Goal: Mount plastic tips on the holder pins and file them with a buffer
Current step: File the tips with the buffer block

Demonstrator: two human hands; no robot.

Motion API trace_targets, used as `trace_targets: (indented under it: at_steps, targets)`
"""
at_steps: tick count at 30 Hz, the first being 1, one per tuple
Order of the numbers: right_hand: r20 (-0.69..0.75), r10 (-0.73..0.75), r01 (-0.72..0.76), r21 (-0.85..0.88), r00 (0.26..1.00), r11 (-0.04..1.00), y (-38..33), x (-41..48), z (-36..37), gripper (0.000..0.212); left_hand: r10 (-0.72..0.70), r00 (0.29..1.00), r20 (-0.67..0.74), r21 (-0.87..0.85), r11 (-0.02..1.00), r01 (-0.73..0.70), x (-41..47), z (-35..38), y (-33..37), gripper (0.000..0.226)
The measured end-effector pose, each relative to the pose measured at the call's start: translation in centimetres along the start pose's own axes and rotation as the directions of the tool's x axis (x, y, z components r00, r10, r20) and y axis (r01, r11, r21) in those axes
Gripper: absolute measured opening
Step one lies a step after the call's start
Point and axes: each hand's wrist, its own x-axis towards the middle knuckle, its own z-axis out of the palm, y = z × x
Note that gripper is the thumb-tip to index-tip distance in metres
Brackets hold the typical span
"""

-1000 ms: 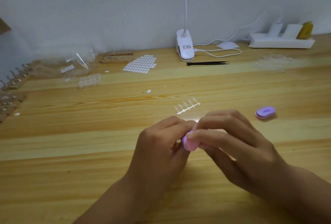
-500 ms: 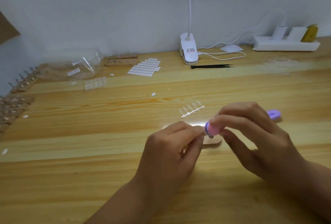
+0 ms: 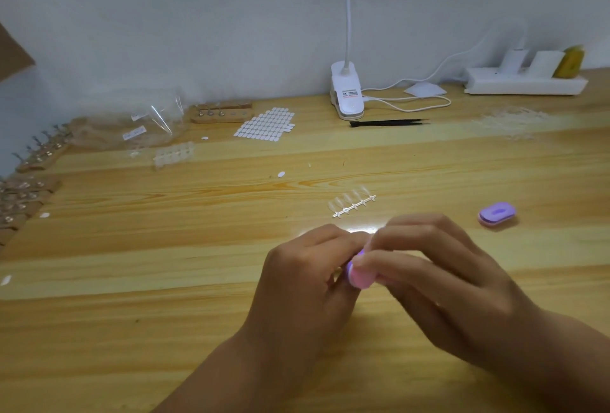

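My right hand pinches a small pink and purple buffer over the wooden table. My left hand has its fingers curled against the buffer's left side, pinching something small that the fingers hide; the holder and its pin are hidden too. A strip of clear plastic tips lies just beyond my hands. A second purple buffer lies on the table to the right.
Wooden holders with pins line the left edge, and another wooden holder stands at the back. A sheet of white stickers, plastic bags, black tweezers, a clip lamp and a power strip sit along the back.
My right hand has moved the buffer back left and down against my left fingertips, covering the wooden holder that showed half a second ago. The camera view shifted slightly.
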Motion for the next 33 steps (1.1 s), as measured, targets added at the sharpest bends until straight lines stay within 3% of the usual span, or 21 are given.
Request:
trace_targets:
  at_steps: [6,11,16,20,25,30,33]
  targets:
    - [-0.036,0.052,-0.053,-0.046,0.998,0.998,1.4,0.1,-1.2,0.019,-0.025,1.0,0.005,-0.017,1.0,0.025,0.0,0.4,0.3,0.013]
    - [0.014,-0.031,0.031,-0.001,0.999,1.0,0.4,-0.1,-0.4,0.021,0.007,1.0,0.026,-0.03,1.0,-0.007,-0.1,0.0,0.1,0.015]
    - [-0.044,0.051,-0.052,-0.04,0.998,0.998,1.3,0.1,-1.3,0.016,-0.018,1.0,0.003,-0.003,1.0,0.018,0.0,0.3,0.2,0.014]
    - [0.004,-0.024,0.024,-0.014,1.0,1.0,0.3,0.1,-0.4,0.023,0.019,1.0,-0.001,-0.005,1.0,-0.019,-0.1,0.2,0.0,0.014]
    - [-0.049,0.064,-0.065,-0.02,0.997,0.998,1.6,0.1,-1.5,0.018,-0.017,1.0,-0.01,-0.011,1.0,0.016,0.0,0.4,0.2,0.013]
    - [-0.014,-0.004,0.004,0.016,1.0,1.0,0.1,0.0,-0.2,0.022,0.013,1.0,0.004,-0.015,1.0,-0.013,-0.2,0.2,-0.1,0.017]
    - [-0.025,0.043,-0.043,0.002,0.999,0.999,1.3,0.0,-1.3,0.019,-0.021,1.0,-0.007,-0.004,1.0,0.021,0.0,0.4,0.1,0.011]
